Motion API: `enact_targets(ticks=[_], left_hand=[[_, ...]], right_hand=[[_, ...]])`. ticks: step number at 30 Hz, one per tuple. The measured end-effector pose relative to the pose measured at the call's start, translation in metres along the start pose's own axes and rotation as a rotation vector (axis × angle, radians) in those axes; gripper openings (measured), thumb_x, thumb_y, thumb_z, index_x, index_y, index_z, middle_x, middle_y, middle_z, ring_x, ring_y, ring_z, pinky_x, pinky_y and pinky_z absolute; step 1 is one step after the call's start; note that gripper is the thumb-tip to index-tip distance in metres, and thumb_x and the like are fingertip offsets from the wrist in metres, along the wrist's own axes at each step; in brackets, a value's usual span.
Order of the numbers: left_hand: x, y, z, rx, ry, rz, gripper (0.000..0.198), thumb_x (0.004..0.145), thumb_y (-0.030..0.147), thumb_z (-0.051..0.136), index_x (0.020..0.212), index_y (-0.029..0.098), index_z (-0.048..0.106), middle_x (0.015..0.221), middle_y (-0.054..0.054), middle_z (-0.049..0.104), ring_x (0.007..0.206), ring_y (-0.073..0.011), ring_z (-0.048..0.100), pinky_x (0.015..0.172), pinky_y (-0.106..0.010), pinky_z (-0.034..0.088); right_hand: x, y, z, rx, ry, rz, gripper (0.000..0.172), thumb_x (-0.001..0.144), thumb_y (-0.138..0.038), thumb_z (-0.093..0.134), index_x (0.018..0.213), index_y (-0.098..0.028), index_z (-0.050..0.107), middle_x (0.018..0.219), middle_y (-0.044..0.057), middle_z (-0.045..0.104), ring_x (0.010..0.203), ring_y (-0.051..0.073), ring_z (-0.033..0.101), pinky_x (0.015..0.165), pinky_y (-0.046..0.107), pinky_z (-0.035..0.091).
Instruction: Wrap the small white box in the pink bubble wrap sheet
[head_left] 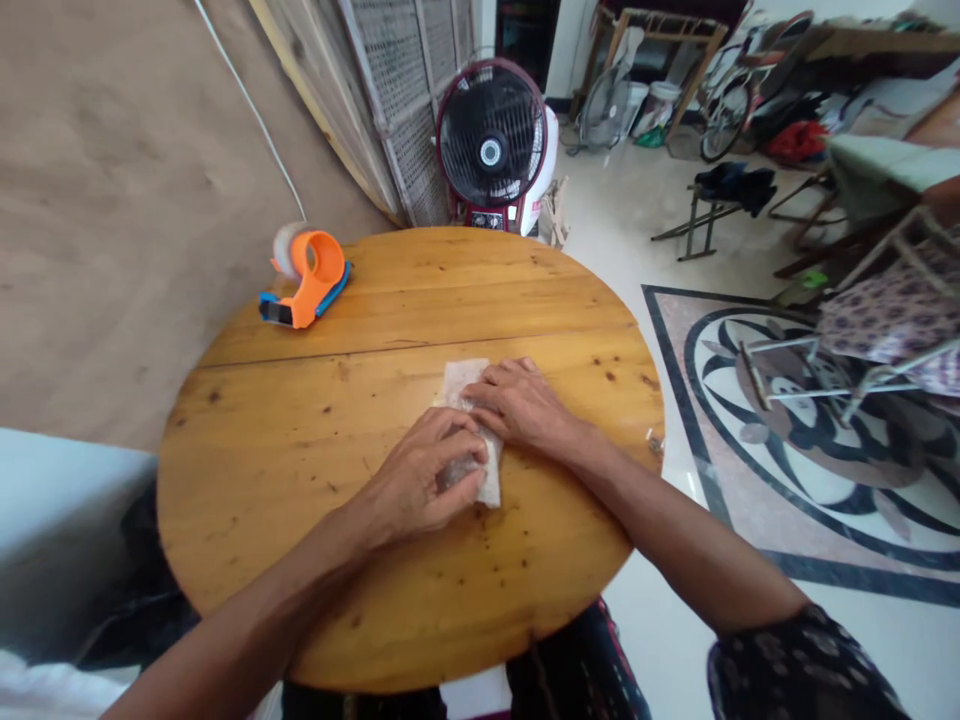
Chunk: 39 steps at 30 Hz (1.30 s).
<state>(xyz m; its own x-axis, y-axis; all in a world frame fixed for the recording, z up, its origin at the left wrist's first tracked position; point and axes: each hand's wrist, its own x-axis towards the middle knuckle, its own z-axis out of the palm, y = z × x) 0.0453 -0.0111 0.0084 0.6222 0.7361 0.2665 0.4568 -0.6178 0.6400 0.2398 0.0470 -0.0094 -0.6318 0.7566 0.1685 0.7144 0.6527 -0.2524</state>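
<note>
A small pale flat packet (459, 381) lies in the middle of a round wooden table (300, 430). My left hand (420, 480) curls over its near end, fingertips pinching the edge. My right hand (521, 405) lies flat across the packet's right side and presses it down. Both hands touch each other over the packet, hiding most of it. An orange and blue tape dispenser (307, 280) with a roll of clear tape stands at the table's far left, well away from both hands.
A dark red standing fan (491, 145) is on the floor behind the table. Folding stools, a bicycle and cluttered furniture fill the right side of the room. A brown wall runs along the left. A grey surface (60, 520) sits at lower left.
</note>
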Motion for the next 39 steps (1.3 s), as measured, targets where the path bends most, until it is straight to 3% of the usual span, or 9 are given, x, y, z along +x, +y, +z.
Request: enact_targets(ticks=[15, 21, 29, 34, 39], left_hand=[[0.001, -0.003, -0.005, -0.007, -0.059, 0.014, 0.009, 0.085, 0.023, 0.055, 0.091, 0.021, 0.061, 0.100, -0.005, 0.060, 0.098, -0.0193, 0.056, 0.090, -0.035, 0.045], [0.000, -0.001, -0.005, -0.022, -0.069, -0.054, 0.011, 0.085, 0.025, 0.053, 0.091, 0.022, 0.062, 0.119, -0.006, 0.056, 0.113, -0.0212, 0.054, 0.097, -0.036, 0.044], [0.002, -0.002, -0.009, -0.016, -0.110, -0.057, 0.015, 0.085, 0.030, 0.053, 0.092, 0.021, 0.063, 0.108, -0.005, 0.066, 0.107, -0.0223, 0.059, 0.096, -0.037, 0.044], [0.001, 0.003, -0.013, -0.040, -0.147, -0.113, 0.016, 0.084, 0.029, 0.053, 0.093, 0.021, 0.063, 0.105, -0.004, 0.067, 0.099, -0.0204, 0.061, 0.089, -0.033, 0.045], [-0.001, 0.000, -0.011, -0.083, -0.137, -0.101, 0.015, 0.083, 0.026, 0.054, 0.094, 0.022, 0.063, 0.097, -0.001, 0.066, 0.083, -0.0158, 0.059, 0.080, -0.028, 0.044]], right_hand=[[0.000, -0.001, 0.002, 0.017, 0.003, -0.017, 0.026, 0.091, -0.033, 0.057, 0.112, -0.022, 0.067, 0.100, 0.008, 0.063, 0.096, 0.023, 0.048, 0.087, 0.037, 0.026], [0.000, 0.001, 0.000, 0.048, -0.005, -0.015, 0.026, 0.092, -0.034, 0.054, 0.111, -0.023, 0.068, 0.100, 0.008, 0.064, 0.097, 0.022, 0.049, 0.089, 0.037, 0.026], [0.002, 0.003, -0.007, 0.114, -0.043, 0.009, 0.032, 0.093, -0.017, 0.047, 0.115, -0.025, 0.068, 0.105, 0.006, 0.068, 0.101, 0.020, 0.053, 0.089, 0.035, 0.031], [-0.004, 0.001, -0.022, 0.208, -0.013, 0.044, 0.033, 0.092, -0.014, 0.046, 0.114, -0.022, 0.068, 0.114, 0.006, 0.070, 0.107, 0.019, 0.058, 0.095, 0.036, 0.036], [-0.042, -0.016, -0.048, 0.319, 0.038, 0.065, 0.030, 0.092, -0.022, 0.051, 0.118, -0.023, 0.065, 0.120, 0.005, 0.067, 0.115, 0.020, 0.058, 0.102, 0.039, 0.039]])
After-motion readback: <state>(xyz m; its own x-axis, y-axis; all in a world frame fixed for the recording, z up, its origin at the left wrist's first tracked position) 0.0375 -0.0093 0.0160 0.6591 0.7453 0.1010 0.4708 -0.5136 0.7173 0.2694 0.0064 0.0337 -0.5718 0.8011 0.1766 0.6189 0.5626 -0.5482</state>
